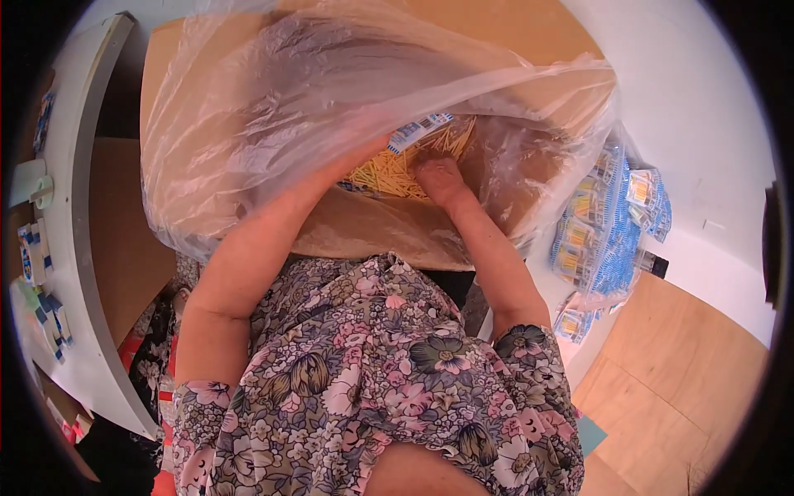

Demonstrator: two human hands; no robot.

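A large cardboard box [356, 231] lined with a clear plastic bag [240, 132] stands before me. Deep inside it lies a heap of thin yellow sticks [380, 175]. My left hand [376, 149], blurred behind the film, is closed at the edge of a small clear packet [418, 132] with blue-and-white print. Close beside that packet, my right hand [438, 178] dips into the heap with its fingers curled round some sticks. Its fingertips are hidden among them. Several sticks slant up just beyond this hand, next to the packet.
To the right of the box hangs a clear bag full of blue-printed packets [591, 223], with loose packets [648, 194] around it. A white shelf panel [91, 248] curves along the left, small packages behind it. A wooden board surface [670, 355] lies at lower right.
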